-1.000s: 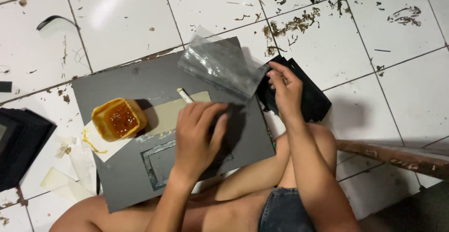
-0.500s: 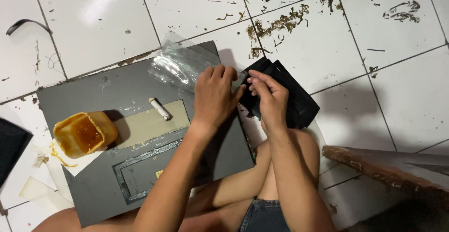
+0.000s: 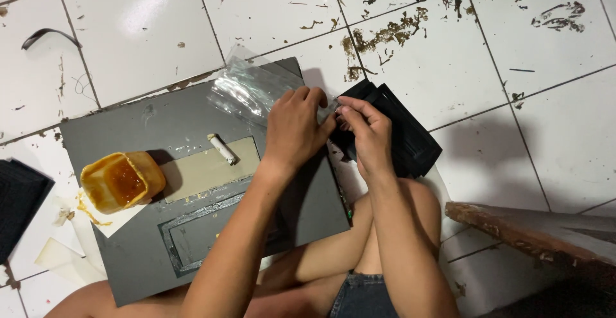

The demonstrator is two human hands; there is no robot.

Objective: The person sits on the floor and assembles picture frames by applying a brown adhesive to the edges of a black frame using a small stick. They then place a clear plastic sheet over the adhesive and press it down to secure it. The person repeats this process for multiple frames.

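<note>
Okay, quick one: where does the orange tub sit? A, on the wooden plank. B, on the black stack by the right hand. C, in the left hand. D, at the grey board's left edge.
D: the orange tub sits at the left edge of the grey board, away from both hands, which meet over the black stack at the board's right corner.

Dark grey board [image 3: 160, 132] on white floor tiles [image 3: 128, 29] flecked with brown stains. Amber-orange glue tub [image 3: 122, 180] at the board's left edge; beige rectangular panel [image 3: 205, 170] at centre with a white stick [image 3: 222, 148]. Clear, glossy plastic bag [image 3: 247, 90] at the top edge. Black folded pieces [image 3: 404, 135] beside the right edge.
</note>
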